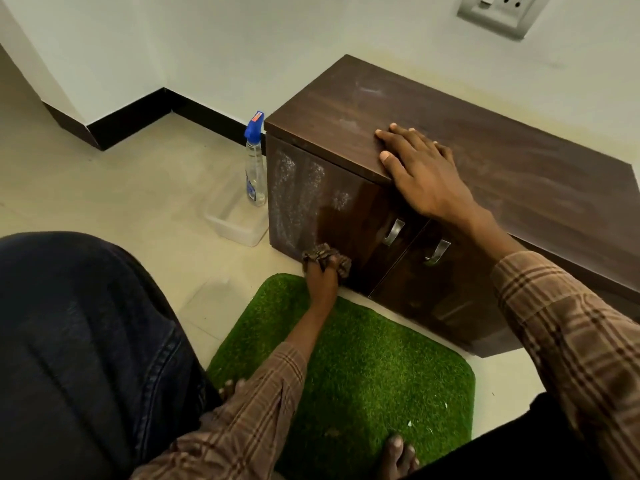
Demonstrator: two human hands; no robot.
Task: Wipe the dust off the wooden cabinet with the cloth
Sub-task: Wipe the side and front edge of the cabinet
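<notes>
Your left hand (322, 275) is gripping the cloth (327, 258) against the cabinet (346, 209) door (dusty); your right hand (420, 171) is lying flat, fingers spread, on top.

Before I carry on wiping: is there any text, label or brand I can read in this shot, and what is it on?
None is legible.
Spray bottle: blue label low on its body, print too small and blurred to read.
Orange tag on the sprayer head: also unreadable.
Cabinet, wall socket: no visible markings.
</notes>
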